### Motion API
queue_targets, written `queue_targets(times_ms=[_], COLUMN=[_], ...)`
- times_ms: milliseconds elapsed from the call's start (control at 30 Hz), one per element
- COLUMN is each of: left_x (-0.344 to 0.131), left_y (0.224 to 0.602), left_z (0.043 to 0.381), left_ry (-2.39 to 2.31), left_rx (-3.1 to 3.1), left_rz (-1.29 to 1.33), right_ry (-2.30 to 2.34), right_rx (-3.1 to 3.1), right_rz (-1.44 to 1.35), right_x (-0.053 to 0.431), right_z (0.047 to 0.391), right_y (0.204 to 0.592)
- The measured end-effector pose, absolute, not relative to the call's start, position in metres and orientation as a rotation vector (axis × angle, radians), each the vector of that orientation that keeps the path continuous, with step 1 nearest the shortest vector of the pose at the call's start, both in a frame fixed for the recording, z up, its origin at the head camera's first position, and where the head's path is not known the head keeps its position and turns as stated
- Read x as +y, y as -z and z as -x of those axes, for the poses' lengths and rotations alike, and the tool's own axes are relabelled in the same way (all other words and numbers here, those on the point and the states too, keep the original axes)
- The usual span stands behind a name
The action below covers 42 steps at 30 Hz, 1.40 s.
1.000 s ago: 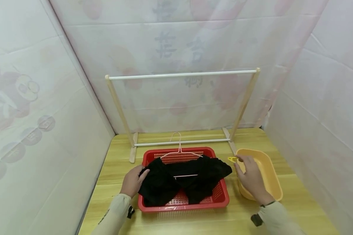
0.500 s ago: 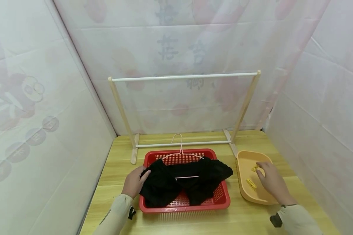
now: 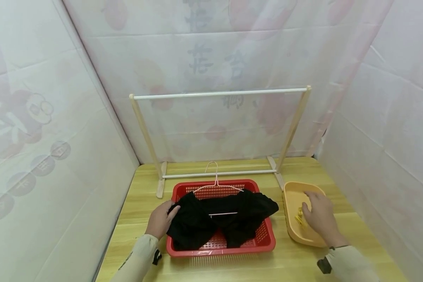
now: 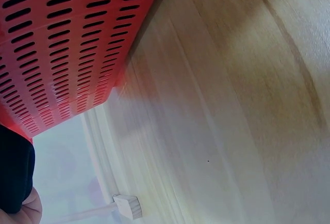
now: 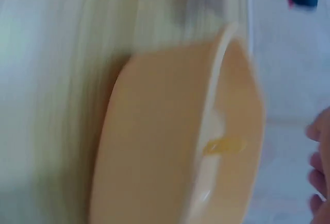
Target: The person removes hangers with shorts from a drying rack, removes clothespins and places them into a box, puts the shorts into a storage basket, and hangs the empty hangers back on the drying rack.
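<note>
Black garment lies across the red basket, draped on a pink hanger whose hook sticks out past the basket's far rim. One weak spot, I judge, is the neckline: it gapes widely around the hanger, so a sharp pull from the basket's left side could drag a shoulder off. The hook crosses the lower bar of the rack behind the basket in the head view; I cannot tell whether they touch, but a careless lift might snag there. In the tub to the right of the basket, yellow pegs lie bunched, so a hasty grab could close on two or miss both.

At the basket's left rim, the left hand pinches the edge of the cloth, thumb on top, its forearm coming in from the near side. Over the tub, the right hand hovers with thumb and forefinger well apart and nothing visible between them; its forearm slants in from the near right of the basket. The right wrist view is blurred, with only its fingers showing at the edge.
</note>
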State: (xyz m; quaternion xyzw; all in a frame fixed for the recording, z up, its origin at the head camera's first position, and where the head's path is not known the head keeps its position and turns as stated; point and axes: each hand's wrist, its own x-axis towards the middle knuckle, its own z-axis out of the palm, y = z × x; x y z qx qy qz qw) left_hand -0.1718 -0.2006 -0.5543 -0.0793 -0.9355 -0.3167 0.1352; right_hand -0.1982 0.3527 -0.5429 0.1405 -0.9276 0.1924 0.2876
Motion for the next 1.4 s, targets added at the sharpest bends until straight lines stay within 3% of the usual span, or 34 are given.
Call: queue_targets(times_ms=[300, 533, 767, 1400], left_x=[-0.206, -0.202, -0.203, -0.201], left_y=[0.556, 0.558, 0.558, 0.562], left_z=[0.172, 0.166, 0.165, 0.172], left_ry=[0.903, 0.944, 0.960, 0.926], left_rx=[-2.682, -2.688, -2.682, -2.658], left_rz=[0.213, 0.201, 0.186, 0.208], right_ry=[-0.738, -0.647, -0.723, -0.714], right_rx=[-2.360, -2.506, -2.510, -2.484], right_rz=[-0.649, -0.679, -0.492, -0.481], right_x=[0.247, 0.197, 0.190, 0.192], right_z=[0.214, 0.218, 0.210, 0.215], right_y=[0.536, 0.553, 0.557, 0.556])
